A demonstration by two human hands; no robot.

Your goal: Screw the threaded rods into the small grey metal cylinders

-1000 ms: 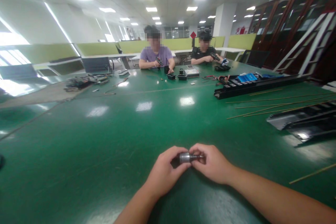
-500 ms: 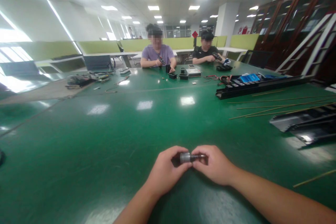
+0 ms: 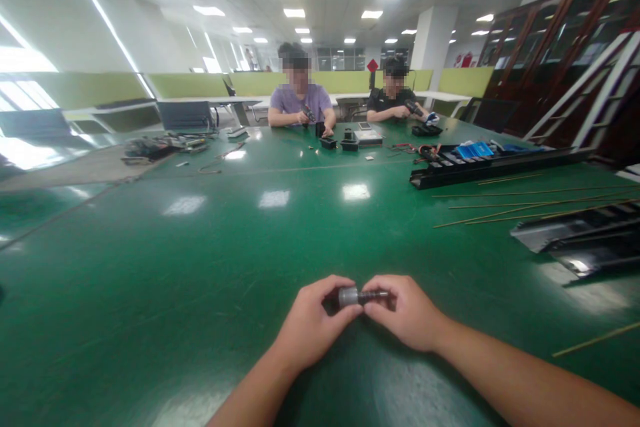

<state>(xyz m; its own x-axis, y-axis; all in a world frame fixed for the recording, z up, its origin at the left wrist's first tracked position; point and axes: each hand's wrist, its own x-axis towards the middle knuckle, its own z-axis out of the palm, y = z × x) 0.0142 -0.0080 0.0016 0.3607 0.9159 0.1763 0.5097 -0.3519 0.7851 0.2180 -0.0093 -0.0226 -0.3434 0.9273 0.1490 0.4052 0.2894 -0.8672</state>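
In the head view, your left hand (image 3: 310,320) has its fingers curled narrowly around the wide, dull-grey barrel of a stepped metal shaft piece (image 3: 349,296). Your right hand (image 3: 407,313) holds the slimmer end between thumb and fingers. The piece lies crosswise between your hands, over the near part of the green worktop (image 3: 240,247); you cannot tell whether your hands rest on it.

To your right lie thin yellowish rods (image 3: 500,205) and a long black channel (image 3: 500,167) with a bright blue packet (image 3: 475,149) in it; any print there is too small to read. Across from you, a person in a purple shirt (image 3: 295,103) grips a dark power tool (image 3: 309,113). Behind, a red diamond-shaped sign (image 3: 373,65) is too blurred to read.
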